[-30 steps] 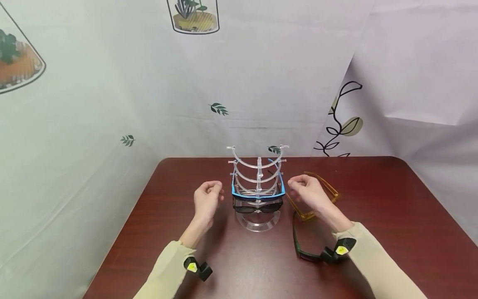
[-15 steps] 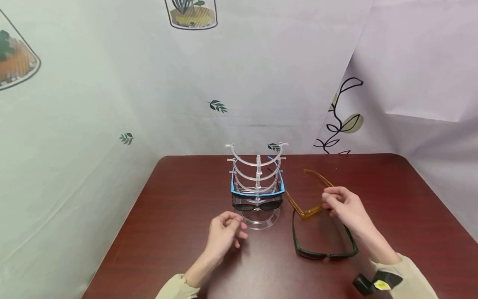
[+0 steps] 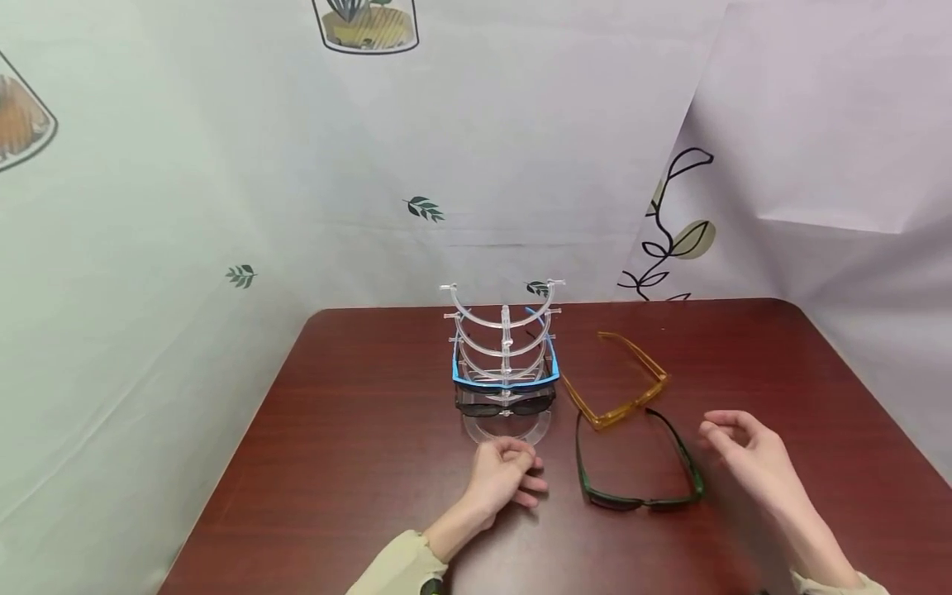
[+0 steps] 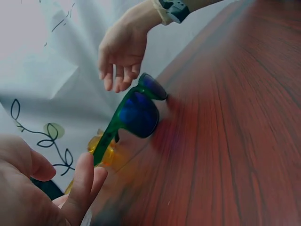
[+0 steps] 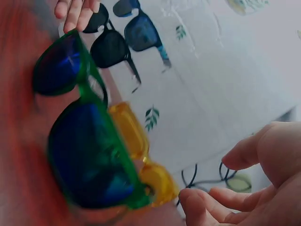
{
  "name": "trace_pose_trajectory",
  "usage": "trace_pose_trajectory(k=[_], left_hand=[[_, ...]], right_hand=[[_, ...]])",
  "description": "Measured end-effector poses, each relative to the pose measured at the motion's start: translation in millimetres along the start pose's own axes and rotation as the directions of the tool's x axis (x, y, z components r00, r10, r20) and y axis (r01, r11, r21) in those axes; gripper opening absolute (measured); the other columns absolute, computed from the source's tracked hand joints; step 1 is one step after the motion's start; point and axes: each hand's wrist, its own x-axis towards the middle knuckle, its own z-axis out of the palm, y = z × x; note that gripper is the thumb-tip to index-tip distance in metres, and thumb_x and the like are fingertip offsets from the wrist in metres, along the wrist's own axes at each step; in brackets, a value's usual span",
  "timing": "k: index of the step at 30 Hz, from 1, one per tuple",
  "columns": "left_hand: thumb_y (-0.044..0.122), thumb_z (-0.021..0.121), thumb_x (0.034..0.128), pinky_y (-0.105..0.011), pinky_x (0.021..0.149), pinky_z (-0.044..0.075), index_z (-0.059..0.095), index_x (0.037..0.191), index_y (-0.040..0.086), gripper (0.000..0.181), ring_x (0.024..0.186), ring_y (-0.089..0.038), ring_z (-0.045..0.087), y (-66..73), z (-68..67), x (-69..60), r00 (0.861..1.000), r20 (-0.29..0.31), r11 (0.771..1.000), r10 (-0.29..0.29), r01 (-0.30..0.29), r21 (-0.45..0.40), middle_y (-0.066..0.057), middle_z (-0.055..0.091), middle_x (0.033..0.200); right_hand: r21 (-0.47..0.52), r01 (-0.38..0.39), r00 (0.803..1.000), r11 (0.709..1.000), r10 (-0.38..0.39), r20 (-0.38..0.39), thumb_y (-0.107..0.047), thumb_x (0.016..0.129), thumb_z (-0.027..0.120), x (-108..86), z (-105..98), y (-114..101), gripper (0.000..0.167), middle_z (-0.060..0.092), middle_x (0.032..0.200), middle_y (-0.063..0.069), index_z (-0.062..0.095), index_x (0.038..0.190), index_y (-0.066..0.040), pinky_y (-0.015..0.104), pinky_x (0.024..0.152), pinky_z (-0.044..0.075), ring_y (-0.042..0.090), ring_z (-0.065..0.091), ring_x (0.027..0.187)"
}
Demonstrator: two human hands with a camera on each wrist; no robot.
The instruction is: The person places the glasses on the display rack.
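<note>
Green-framed sunglasses (image 3: pixel 641 501) lie on the table between the two hands, lenses toward the near edge. Just behind them rest yellow-framed glasses (image 3: pixel 623 411). A clear rack (image 3: pixel 506 340) stands to the left, bearing blue-framed glasses (image 3: pixel 506 384) above black sunglasses (image 3: pixel 506 408). My left hand (image 3: pixel 500 479), fingers loosely bent and holding nothing, is in front of the rack's base. To the right of the green pair my right hand (image 3: pixel 754 459) hovers with nothing in it. The right wrist view shows a gap between its thumb and fingers (image 5: pixel 235 202) beside the green sunglasses (image 5: pixel 89 146).
The dark red wooden table (image 3: pixel 357 430) reaches back to a pale cloth (image 3: pixel 550 149) printed with leaves and jars. That cloth also runs along the left side of the table.
My left hand has moved right, from beside the rack to in front of its base. My right hand has moved right and nearer, away from the rack and past the green sunglasses.
</note>
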Motion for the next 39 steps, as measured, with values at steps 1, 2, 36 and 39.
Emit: trace_pose_trajectory(k=[1, 2, 36, 39], left_hand=[[-0.002, 0.056, 0.0917, -0.029, 0.045, 0.057, 0.058, 0.104, -0.012, 0.016, 0.068, -0.033, 0.072, -1.0, 2.9, 1.5, 1.0, 0.002, 1.0, -0.004, 0.004, -0.004, -0.02, 0.07, 0.09], [-0.002, 0.056, 0.0913, -0.029, 0.045, 0.057, 0.059, 0.103, -0.012, 0.016, 0.067, -0.032, 0.072, -1.8, 5.5, 3.0, 1.0, 0.002, 1.0, -0.006, 0.006, -0.005, -0.019, 0.07, 0.089], [-0.004, 0.067, 0.0871, -0.033, 0.055, 0.06, 0.058, 0.102, -0.011, 0.018, 0.063, -0.02, 0.068, -11.3, 37.5, 18.7, 0.999, 0.005, 0.999, -0.039, 0.039, -0.025, -0.015, 0.069, 0.079], [-0.004, 0.067, 0.0866, -0.033, 0.056, 0.06, 0.058, 0.103, -0.012, 0.02, 0.063, -0.022, 0.069, -11.8, 39.9, 18.7, 0.999, 0.014, 0.999, -0.044, 0.044, -0.025, -0.014, 0.069, 0.079]], right_hand=[[0.009, -0.011, 1.0, 1.0, 0.011, 0.003, -0.018, 0.103, 0.056, -0.8, -0.4, 3.6, 0.039, 0.07, 0.098, 0.012, 0.049, 0.128, 0.011, 0.027, 0.061, 0.056, -0.001, 0.064, 0.077], [0.018, -0.025, 1.0, 1.0, 0.025, 0.011, -0.018, 0.103, 0.056, -1.4, -0.8, 6.9, 0.04, 0.069, 0.098, 0.011, 0.049, 0.129, 0.012, 0.028, 0.061, 0.056, -0.001, 0.064, 0.077], [0.223, -0.257, 0.95, 0.94, 0.203, 0.239, -0.016, 0.102, 0.058, -4.9, 4.7, 39.0, 0.043, 0.067, 0.107, 0.012, 0.05, 0.132, 0.015, 0.036, 0.064, 0.06, 0.017, 0.067, 0.082], [0.218, -0.279, 0.943, 0.935, 0.225, 0.243, -0.017, 0.103, 0.058, -5.3, 3.9, 40.2, 0.042, 0.067, 0.106, 0.009, 0.052, 0.132, 0.013, 0.037, 0.065, 0.06, 0.018, 0.067, 0.083]])
